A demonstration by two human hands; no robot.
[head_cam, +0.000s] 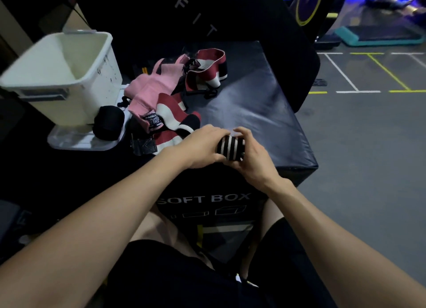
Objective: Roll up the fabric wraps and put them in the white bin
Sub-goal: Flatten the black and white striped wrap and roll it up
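Surface: I see a dark padded soft box (pixel 265 104) as table, frame centre.
Room: grey gym floor (pixel 368 146) with taped lines, right.
Hands: my left hand (pixel 200 146) and right hand (pixel 253 155) both grasp the striped wrap roll (pixel 230 147), centre.
Wraps: pink and red wraps (pixel 161 95) piled left of centre.
Bin: white bin (pixel 92 77), upper left.

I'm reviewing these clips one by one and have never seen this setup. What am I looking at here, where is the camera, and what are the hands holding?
There is no machine: the one picture comes from a camera on a person's head, looking down at their own bare arms. The left hand and right hand together grip a black-and-white striped wrap, which looks rolled into a tight cylinder. They work over a dark padded box marked SOFT BOX. On it lie unrolled wraps: a pink one and red-and-white ones. A black roll sits by the white bin at the left; no wraps show in the part of its inside that is visible.
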